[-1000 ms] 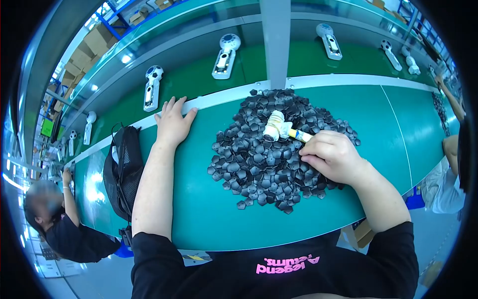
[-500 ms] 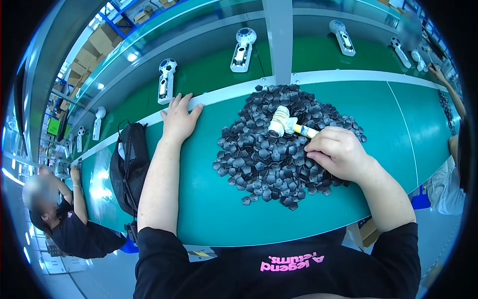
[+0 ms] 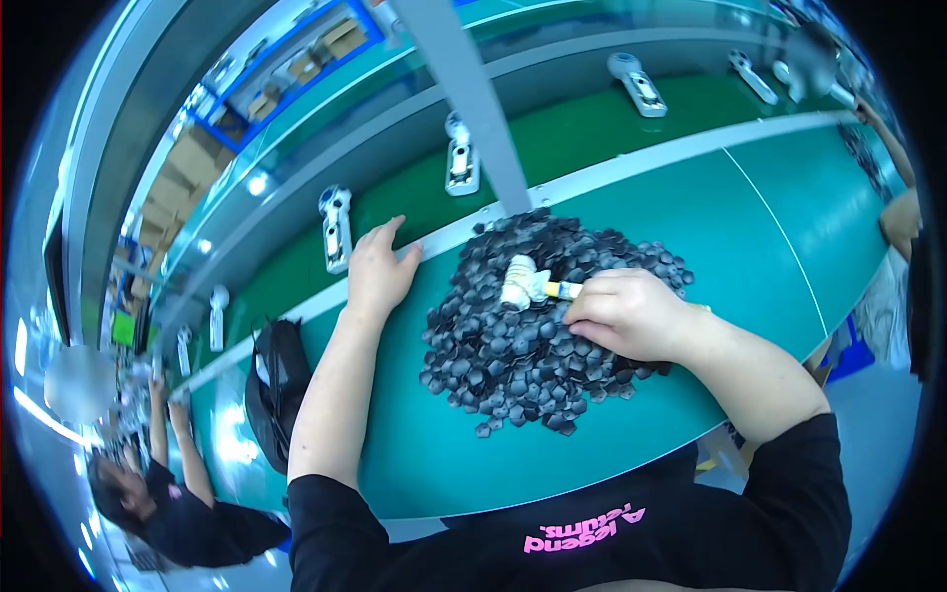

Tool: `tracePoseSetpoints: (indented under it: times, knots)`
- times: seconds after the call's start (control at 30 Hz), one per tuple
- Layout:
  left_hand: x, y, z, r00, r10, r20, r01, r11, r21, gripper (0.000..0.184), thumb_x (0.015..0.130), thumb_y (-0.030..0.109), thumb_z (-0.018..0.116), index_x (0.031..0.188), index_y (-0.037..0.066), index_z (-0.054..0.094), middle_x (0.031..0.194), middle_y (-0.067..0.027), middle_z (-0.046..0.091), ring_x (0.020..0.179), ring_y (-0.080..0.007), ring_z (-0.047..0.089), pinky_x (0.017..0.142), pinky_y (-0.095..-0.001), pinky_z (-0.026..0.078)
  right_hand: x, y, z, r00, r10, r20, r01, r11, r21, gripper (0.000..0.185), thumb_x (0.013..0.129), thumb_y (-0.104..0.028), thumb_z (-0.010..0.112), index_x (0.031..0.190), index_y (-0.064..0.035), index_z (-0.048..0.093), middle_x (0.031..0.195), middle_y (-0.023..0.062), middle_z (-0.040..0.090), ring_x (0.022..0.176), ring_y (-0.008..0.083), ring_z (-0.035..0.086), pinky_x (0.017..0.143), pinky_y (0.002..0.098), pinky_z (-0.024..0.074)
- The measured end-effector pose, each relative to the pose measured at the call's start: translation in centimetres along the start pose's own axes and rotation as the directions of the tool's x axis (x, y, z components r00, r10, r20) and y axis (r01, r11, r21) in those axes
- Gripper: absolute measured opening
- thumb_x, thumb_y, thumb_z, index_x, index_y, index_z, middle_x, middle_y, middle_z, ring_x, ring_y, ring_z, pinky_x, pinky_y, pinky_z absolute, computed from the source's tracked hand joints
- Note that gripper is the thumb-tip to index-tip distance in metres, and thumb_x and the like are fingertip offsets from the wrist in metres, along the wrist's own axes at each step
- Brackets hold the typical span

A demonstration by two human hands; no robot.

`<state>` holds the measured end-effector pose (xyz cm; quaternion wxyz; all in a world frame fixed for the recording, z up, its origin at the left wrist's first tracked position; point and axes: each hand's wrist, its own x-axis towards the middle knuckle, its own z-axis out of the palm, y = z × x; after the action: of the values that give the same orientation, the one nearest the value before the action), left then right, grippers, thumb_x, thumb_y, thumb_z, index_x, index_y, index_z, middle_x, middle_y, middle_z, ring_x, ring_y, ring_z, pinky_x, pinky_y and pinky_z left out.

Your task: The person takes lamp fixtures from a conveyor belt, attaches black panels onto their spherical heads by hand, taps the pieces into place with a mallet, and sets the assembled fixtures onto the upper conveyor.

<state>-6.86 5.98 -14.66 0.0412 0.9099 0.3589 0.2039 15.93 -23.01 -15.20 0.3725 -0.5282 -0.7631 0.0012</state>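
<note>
My right hand (image 3: 631, 314) is closed round the yellow handle of a hammer (image 3: 523, 283), whose head is wrapped in pale, whitish material. The hammer lies across the top of a broad pile of small black pentagon-shaped pieces (image 3: 513, 360). My left hand (image 3: 383, 268) rests near the metal rail at the table's far edge, left of the pile. Its fingers are apart and nothing is in them. Just beyond its fingertips, a white device with a round, ball-patterned top (image 3: 335, 232) lies on the green conveyor.
The green conveyor (image 3: 552, 133) runs behind the rail (image 3: 631, 163) with more white devices on it. A grey post (image 3: 469, 99) stands behind the pile. A black bag (image 3: 276, 390) lies left of my left forearm. Other people sit at the far left and right.
The head view has tilted, so the table and conveyor look slanted. My right hand stays on the hammer handle, and my left hand stays by the rail with fingers apart.
</note>
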Motion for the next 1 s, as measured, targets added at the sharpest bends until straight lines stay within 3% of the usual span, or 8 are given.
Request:
tracePoseSetpoints:
  times: [0.17, 0.33, 0.57, 0.63, 0.7, 0.77, 0.83, 1.0]
  knots:
    - [7.3, 4.6, 3.5, 0.995, -0.037, 0.095, 0.048, 0.993, -0.110, 0.060, 0.086, 0.036, 0.073, 0.135, 0.006, 0.058, 0.132, -0.0228, 0.062, 0.124, -0.0409, 0.058, 0.101, -0.0473, 0.048, -0.2, 0.4, 0.0, 0.999, -0.031, 0.016, 0.031, 0.999, -0.005, 0.009, 0.086, -0.016, 0.072, 0.094, -0.0111, 0.071, 0.090, 0.0060, 0.069, 0.086, 0.0291, 0.069, 0.075, 0.0409, 0.0574]
    - [12.1, 6.2, 7.5, 0.937, 0.208, 0.279, -0.207, 0.978, -0.033, 0.056, 0.085, 0.037, 0.072, 0.128, 0.003, 0.060, 0.126, -0.0238, 0.066, 0.115, -0.0409, 0.063, 0.097, -0.0476, 0.051, -0.1, 0.1, 0.8, 1.000, 0.003, 0.010, -0.003, 1.000, 0.023, 0.011, 0.088, -0.016, 0.070, 0.098, -0.0104, 0.071, 0.093, 0.0074, 0.066, 0.089, 0.0290, 0.068, 0.074, 0.0415, 0.0568]
    - [15.6, 0.7, 9.5, 0.933, 0.299, -0.201, -0.271, 0.950, 0.155, 0.052, 0.084, 0.030, 0.077, 0.124, 0.001, 0.061, 0.118, -0.0248, 0.066, 0.109, -0.0426, 0.063, 0.093, -0.0464, 0.052, 0.4, -0.5, 1.5, 1.000, -0.021, 0.009, 0.021, 0.996, 0.083, 0.011, 0.089, -0.015, 0.069, 0.098, -0.0082, 0.070, 0.090, 0.0076, 0.065, 0.087, 0.0295, 0.067, 0.073, 0.0417, 0.0563]
    - [15.8, -0.2, 6.0, 0.895, -0.208, -0.395, 0.056, 0.930, -0.364, 0.053, 0.087, 0.028, 0.078, 0.126, -0.002, 0.058, 0.119, -0.0233, 0.065, 0.109, -0.0356, 0.064, 0.091, -0.0437, 0.052, 0.5, -0.9, 1.6, 1.000, -0.009, 0.008, 0.009, 0.995, 0.103, 0.012, 0.088, -0.014, 0.070, 0.099, -0.0074, 0.071, 0.090, 0.0077, 0.065, 0.088, 0.0295, 0.067, 0.074, 0.0416, 0.0562]
    - [16.1, -2.8, 1.5, 0.814, -0.423, -0.397, 0.106, 0.781, -0.615, 0.058, 0.091, 0.026, 0.077, 0.133, -0.003, 0.050, 0.120, -0.0189, 0.064, 0.106, -0.0250, 0.063, 0.089, -0.0373, 0.051, 0.4, -0.8, 1.6, 1.000, -0.008, 0.010, 0.007, 0.995, 0.097, 0.013, 0.088, -0.014, 0.070, 0.099, -0.0072, 0.071, 0.091, 0.0077, 0.065, 0.088, 0.0294, 0.067, 0.074, 0.0414, 0.0563]
    - [13.1, -3.0, -3.5, 0.842, -0.443, -0.307, 0.006, 0.578, -0.816, 0.061, 0.096, 0.026, 0.072, 0.141, -0.002, 0.042, 0.120, -0.0159, 0.062, 0.104, -0.0208, 0.061, 0.089, -0.0329, 0.050, 0.1, 0.0, 1.1, 1.000, -0.005, 0.018, 0.004, 0.996, 0.089, 0.014, 0.088, -0.013, 0.070, 0.100, -0.0069, 0.072, 0.093, 0.0075, 0.066, 0.090, 0.0292, 0.067, 0.075, 0.0410, 0.0564]
    - [7.7, -3.2, -7.4, 0.822, -0.364, -0.438, -0.181, 0.563, -0.807, 0.054, 0.101, 0.024, 0.066, 0.142, 0.003, 0.038, 0.116, -0.0112, 0.063, 0.098, -0.0169, 0.062, 0.083, -0.0301, 0.052, 0.0, 0.2, 1.2, 1.000, -0.016, -0.014, 0.017, 0.996, 0.088, 0.015, 0.087, -0.013, 0.070, 0.101, -0.0068, 0.073, 0.094, 0.0074, 0.067, 0.090, 0.0291, 0.068, 0.076, 0.0409, 0.0565]
    - [-7.1, -1.7, -9.8, 0.777, -0.442, -0.448, -0.221, 0.475, -0.852, 0.049, 0.106, 0.025, 0.055, 0.145, 0.005, 0.034, 0.119, -0.0127, 0.061, 0.099, -0.0207, 0.063, 0.083, -0.0329, 0.053, -0.2, 0.1, 1.4, 0.999, -0.021, -0.048, 0.024, 0.997, 0.066, 0.016, 0.086, -0.011, 0.071, 0.101, -0.0081, 0.075, 0.099, 0.0070, 0.069, 0.093, 0.0283, 0.068, 0.078, 0.0402, 0.0572]
